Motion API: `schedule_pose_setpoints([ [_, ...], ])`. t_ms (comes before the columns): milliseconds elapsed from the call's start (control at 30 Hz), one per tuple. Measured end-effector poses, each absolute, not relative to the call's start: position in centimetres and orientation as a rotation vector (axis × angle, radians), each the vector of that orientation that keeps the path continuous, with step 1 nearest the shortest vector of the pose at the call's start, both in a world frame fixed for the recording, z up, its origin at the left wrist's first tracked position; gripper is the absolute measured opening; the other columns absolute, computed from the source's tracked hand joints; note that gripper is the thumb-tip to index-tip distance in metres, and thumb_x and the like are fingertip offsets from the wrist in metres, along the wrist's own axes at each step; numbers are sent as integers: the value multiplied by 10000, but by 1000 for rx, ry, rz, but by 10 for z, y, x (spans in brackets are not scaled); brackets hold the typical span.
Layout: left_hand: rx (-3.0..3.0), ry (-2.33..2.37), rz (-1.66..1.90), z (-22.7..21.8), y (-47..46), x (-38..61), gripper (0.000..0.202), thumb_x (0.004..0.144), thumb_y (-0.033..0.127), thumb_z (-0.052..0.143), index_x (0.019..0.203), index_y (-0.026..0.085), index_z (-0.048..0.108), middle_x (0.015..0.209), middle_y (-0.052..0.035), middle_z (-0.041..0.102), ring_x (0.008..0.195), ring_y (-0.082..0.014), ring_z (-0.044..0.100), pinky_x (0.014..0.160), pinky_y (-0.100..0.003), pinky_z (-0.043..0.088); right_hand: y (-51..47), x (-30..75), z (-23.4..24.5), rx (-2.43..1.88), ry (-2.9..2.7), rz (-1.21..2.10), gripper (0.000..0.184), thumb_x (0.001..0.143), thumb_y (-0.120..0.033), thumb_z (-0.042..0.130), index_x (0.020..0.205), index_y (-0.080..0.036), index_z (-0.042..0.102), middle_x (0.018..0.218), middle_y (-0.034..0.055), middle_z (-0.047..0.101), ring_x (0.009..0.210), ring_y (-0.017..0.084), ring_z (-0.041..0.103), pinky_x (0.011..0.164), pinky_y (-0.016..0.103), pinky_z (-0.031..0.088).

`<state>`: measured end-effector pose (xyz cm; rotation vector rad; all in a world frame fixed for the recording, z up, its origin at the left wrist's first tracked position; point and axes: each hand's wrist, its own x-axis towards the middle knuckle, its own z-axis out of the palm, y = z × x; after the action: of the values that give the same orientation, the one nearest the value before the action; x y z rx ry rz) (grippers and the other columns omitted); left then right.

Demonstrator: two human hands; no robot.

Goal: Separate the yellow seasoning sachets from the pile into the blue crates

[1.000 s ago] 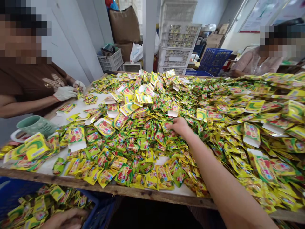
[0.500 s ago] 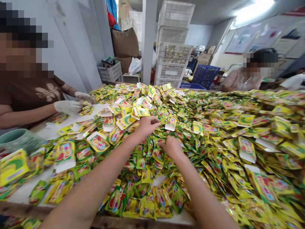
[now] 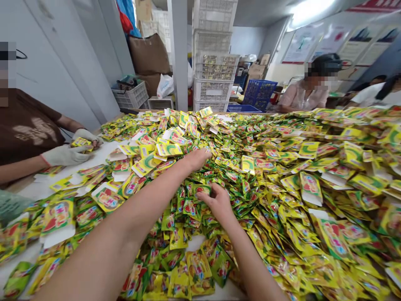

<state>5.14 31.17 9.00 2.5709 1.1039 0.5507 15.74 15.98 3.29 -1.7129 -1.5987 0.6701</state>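
Note:
My left hand (image 3: 198, 159) reaches into the middle of a heap of small, glossy yellow and green packets. Its fingers are curled in, and whatever is in them is hidden. Nearer to me, my right hand (image 3: 218, 201) has thumb and fingers closing on a green packet (image 3: 204, 190) with a red fruit print. Left of my left arm lie flattened printed cartons (image 3: 108, 196) with white flaps. A yellow carton (image 3: 248, 164) rests on the heap, right of my hands.
A co-worker's gloved hands (image 3: 67, 155) hold yellow packs at the left. A pale green container (image 3: 14, 205) stands at the left edge. White crates (image 3: 213, 90) are stacked beyond the table, with a blue crate (image 3: 259, 94) beside them. Another person (image 3: 308, 92) sits across the heap.
The view has swung slightly right. My left hand has moved onto the spot where a small white-flapped carton lay. My right hand's thumb and fingers have spread around a green packet.

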Motion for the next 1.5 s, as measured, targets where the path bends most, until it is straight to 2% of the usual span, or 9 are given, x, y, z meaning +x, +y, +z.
schedule_pose_setpoints([
  [133,2514,1287,993,124,272,13,174,847,171,550,910,153,711,1229,-124,549,1209,-284,446,1038,-415,318,136,175,40,-1386,-1372,947,311,746,-460,677,751,-152,639,640,-20,599,581,115,487,543,224,372],
  [333,2212,1263,938,118,152,-37,310,928,315,446,777,174,677,708,-16,672,691,-159,618,684,-271,469,97,201,48,-1069,-897,1145,249,657,-351,798,832,-202,702,765,-18,679,677,119,568,647,230,453],
  [633,2418,1393,1247,73,138,-42,219,895,145,464,985,171,663,969,-85,700,963,-208,620,892,-347,467,53,184,6,-1305,-685,1163,368,632,-435,795,878,-185,683,824,26,677,701,162,584,489,212,474],
  [733,2501,1546,1025,85,163,-55,281,809,234,623,1084,180,647,1091,-107,674,1069,-279,578,943,-430,434,42,180,-1,-1351,-723,1155,362,647,-454,777,859,-175,684,791,29,683,679,164,579,509,225,476],
  [867,2429,1618,593,78,183,-74,703,518,210,845,1181,211,613,1192,-112,641,1114,-344,560,936,-444,441,39,179,-8,-1324,-795,1140,363,647,-441,780,874,-170,701,807,42,707,703,183,594,579,257,493],
  [1067,2173,1634,753,89,138,-75,586,715,400,720,1240,191,566,1075,-85,661,980,-270,613,856,-376,469,39,182,0,-1226,-762,1218,311,658,-404,788,863,-187,702,813,38,703,710,184,598,562,250,478],
  [1200,1911,1227,556,100,90,-46,323,754,404,692,1006,202,680,855,-16,692,817,-215,631,758,-309,470,35,183,24,-963,-782,1484,287,709,-389,755,935,-223,693,1033,71,681,728,173,598,486,226,445],
  [1367,1258,983,596,79,65,-15,521,849,532,544,1293,260,525,1188,-66,656,1013,-246,634,837,-343,495,35,174,35,-942,-880,1561,247,679,-298,799,900,-232,709,893,28,692,746,155,593,648,258,490],
  [1500,1173,983,573,72,61,-19,633,858,566,506,1414,283,399,1444,-51,464,1315,-271,425,1037,-376,392,31,171,25,-930,-726,1681,200,693,-325,787,823,-205,695,782,7,664,684,138,576,651,265,483],
])
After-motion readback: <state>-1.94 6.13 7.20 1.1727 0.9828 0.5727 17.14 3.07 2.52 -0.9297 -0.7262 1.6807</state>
